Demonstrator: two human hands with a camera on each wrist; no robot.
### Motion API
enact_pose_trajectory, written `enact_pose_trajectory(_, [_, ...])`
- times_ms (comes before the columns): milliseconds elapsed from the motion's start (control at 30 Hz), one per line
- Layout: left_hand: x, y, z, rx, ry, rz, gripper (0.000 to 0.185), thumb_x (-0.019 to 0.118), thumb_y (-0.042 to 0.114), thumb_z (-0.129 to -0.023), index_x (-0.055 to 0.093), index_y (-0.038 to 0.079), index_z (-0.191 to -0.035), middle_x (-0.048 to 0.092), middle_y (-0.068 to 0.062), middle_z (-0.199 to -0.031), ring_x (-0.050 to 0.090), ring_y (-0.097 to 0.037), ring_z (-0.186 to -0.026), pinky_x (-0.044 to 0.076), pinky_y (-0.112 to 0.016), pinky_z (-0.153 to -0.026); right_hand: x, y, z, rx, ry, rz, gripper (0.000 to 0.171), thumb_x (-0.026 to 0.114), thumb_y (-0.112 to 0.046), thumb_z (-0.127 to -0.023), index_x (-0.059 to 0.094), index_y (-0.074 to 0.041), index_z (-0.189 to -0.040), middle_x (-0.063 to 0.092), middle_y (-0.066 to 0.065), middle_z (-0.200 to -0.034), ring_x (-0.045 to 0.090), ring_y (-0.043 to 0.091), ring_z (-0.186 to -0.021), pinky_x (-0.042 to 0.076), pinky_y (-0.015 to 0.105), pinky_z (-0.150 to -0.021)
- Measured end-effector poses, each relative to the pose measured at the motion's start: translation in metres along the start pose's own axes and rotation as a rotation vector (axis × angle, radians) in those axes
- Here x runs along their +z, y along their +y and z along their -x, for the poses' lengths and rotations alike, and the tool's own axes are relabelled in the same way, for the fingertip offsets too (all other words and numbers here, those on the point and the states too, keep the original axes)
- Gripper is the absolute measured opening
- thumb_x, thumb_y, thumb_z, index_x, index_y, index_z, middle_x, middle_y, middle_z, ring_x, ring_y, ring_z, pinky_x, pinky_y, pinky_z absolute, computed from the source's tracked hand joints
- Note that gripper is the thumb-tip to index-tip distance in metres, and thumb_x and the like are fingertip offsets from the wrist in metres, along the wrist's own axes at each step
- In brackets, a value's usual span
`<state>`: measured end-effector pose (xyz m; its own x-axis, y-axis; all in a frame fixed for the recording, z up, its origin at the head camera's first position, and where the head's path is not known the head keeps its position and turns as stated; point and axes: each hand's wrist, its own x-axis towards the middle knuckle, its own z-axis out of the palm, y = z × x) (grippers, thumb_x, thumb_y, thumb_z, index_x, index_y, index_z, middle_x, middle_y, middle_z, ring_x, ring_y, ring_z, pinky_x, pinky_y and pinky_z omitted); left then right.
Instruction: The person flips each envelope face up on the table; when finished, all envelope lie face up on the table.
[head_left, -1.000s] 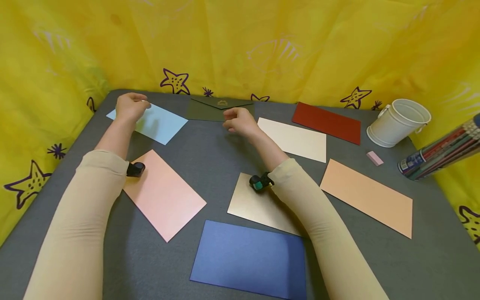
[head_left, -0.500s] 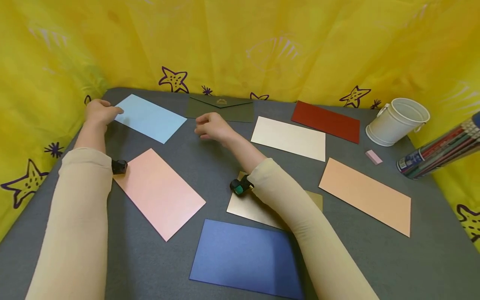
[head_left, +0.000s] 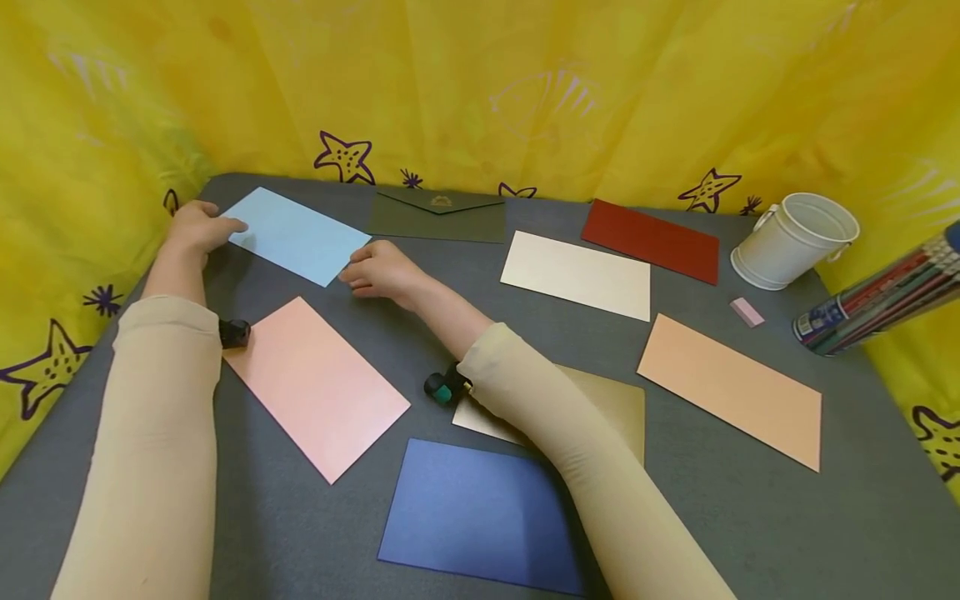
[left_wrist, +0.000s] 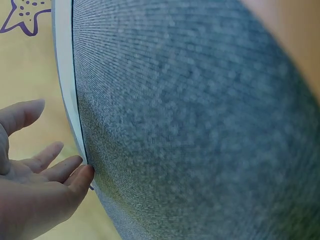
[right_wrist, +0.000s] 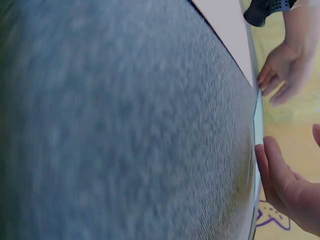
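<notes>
The fingers (head_left: 232, 225) of the left hand (head_left: 197, 230) are nearly straight and touch the left corner of the light blue envelope (head_left: 294, 234); the right hand (head_left: 380, 271), fingers relaxed, touches its right corner. This envelope lies flat in the upper left of the frame on the grey felt table (head_left: 750, 508), its long axis running from upper left to lower right. It is a smooth, plain paper rectangle.

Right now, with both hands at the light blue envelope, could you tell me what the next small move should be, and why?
Probably pinch and lift it. The left hand touches the light blue envelope at its far-left corner, the right hand at its near-right corner, fingers fairly straight; it lies flat on the grey table, not gripped.
</notes>
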<state>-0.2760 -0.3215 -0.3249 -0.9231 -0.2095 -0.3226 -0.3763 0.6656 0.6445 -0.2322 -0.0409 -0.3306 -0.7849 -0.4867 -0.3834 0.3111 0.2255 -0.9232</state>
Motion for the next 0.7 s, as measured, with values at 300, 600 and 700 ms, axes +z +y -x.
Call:
enact_pose_trajectory(300, [-0.0011,-0.0053,-0.0031,0.050,-0.059,-0.060,0.083,0.043,0.039,-0.099,0.004,-0.010,-0.153,0.006,-0.036,-0.160,0.018,-0.056,-0.144,0.021,-0.065,-0.120,0.0032,0.0017,-0.0029,0.028,-0.011,-0.082,0.064,0.058,-0.007,-0.098,0.028,0.001,-0.154,0.044,0.016,-0.153,0.049,0.028,-0.139,0.050,0.034,-0.109])
enact_pose_trajectory(600, [-0.0022,-0.0071,-0.0018,0.058,-0.084,-0.076,0.084,0.043,0.039,-0.099,0.004,-0.012,-0.153,0.007,-0.037,-0.158,0.019,-0.057,-0.142,0.022,-0.066,-0.119,0.0047,0.0067,-0.0073,0.023,-0.010,-0.182,0.062,0.057,-0.005,-0.098,0.029,0.003,-0.153,0.046,0.019,-0.151,0.051,0.030,-0.136,0.049,0.037,-0.111])
enact_pose_trajectory(700, [-0.0030,-0.0071,0.0005,0.046,-0.085,-0.069,0.084,0.042,0.040,-0.099,0.003,-0.012,-0.153,0.007,-0.037,-0.159,0.018,-0.057,-0.143,0.022,-0.067,-0.119,0.0050,0.0079,-0.0090,0.031,-0.004,-0.214,0.061,0.058,-0.005,-0.098,0.031,0.003,-0.152,0.048,0.019,-0.148,0.054,0.029,-0.131,0.049,0.038,-0.110])
